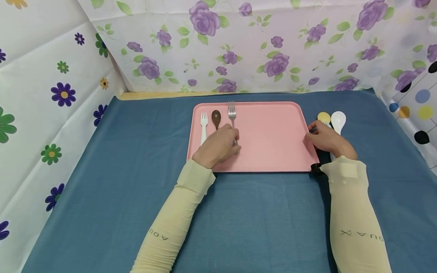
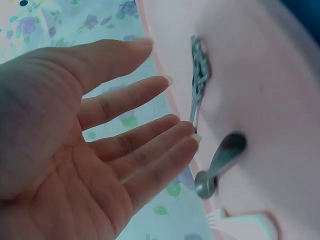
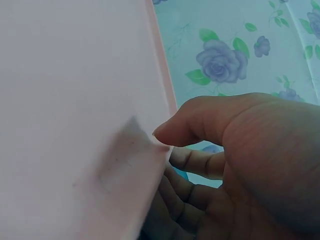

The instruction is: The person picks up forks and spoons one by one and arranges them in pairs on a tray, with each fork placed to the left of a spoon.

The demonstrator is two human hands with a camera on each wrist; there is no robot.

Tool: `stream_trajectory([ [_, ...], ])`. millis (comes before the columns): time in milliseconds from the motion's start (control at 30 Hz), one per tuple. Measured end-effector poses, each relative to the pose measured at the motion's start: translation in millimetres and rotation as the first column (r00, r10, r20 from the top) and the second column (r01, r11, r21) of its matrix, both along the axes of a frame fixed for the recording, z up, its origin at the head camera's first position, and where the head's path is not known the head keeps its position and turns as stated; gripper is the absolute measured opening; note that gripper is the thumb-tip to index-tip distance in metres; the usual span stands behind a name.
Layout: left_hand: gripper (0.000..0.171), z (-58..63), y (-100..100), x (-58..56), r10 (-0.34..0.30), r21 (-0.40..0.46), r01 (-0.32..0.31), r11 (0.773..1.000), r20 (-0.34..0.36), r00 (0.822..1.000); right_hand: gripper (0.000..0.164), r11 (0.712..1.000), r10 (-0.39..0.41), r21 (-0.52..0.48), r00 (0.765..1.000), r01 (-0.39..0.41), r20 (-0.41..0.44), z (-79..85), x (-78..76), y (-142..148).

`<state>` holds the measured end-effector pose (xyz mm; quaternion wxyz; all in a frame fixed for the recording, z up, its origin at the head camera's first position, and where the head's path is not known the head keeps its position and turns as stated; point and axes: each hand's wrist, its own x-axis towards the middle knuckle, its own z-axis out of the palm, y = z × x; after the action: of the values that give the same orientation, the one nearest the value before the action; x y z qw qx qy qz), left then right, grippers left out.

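A pink tray [image 1: 269, 136] lies on the blue cloth, bearing a white fork [image 1: 204, 122], a brown spoon [image 1: 216, 117] and a metal fork [image 1: 232, 110] side by side at its left. My left hand [image 1: 220, 146] hovers over the lower parts of the brown spoon and metal fork. In the left wrist view its fingers [image 2: 150, 145] stretch out loosely, beside the metal fork's ornate handle [image 2: 200, 72]. At the tray's right edge, my right hand [image 1: 327, 140] pinches the rim, thumb [image 3: 185, 125] on top and the other fingers curled against the outer side and underneath.
Right of the tray, partly behind the right hand, lie a white spoon [image 1: 338, 120], a yellow rounded piece [image 1: 324, 116] and white tines. A black object [image 1: 315, 168] sits by the tray's near right corner. Flowered sheets [image 1: 252, 49] hang behind the table and at both sides.
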<state>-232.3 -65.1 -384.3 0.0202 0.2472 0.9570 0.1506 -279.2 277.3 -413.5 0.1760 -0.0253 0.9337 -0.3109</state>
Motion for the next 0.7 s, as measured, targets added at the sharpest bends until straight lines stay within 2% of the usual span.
stream_trajectory([
  [200,0.025,8.3,-20,-5.2,0.126,0.040,-0.126,0.991,0.001,0.992,0.042,1.000,-0.015,-0.021,1.000,0.015,0.015,3.0,1.0,-1],
  [400,0.024,15.9,-45,-9.8,0.251,0.083,-0.248,0.965,-0.030,0.967,0.038,0.998,-0.040,-0.045,0.999,0.040,0.001,4.0,2.7,4],
  [567,0.026,18.4,-66,-11.6,0.363,0.090,-0.363,0.927,0.015,0.931,0.039,0.997,-0.057,-0.061,0.998,0.055,-0.032,6.3,5.0,10],
  [700,0.023,14.3,-80,-12.3,0.471,0.104,-0.478,0.872,0.083,0.878,0.043,0.994,-0.100,-0.061,0.991,0.095,-0.084,10.0,9.0,16],
])
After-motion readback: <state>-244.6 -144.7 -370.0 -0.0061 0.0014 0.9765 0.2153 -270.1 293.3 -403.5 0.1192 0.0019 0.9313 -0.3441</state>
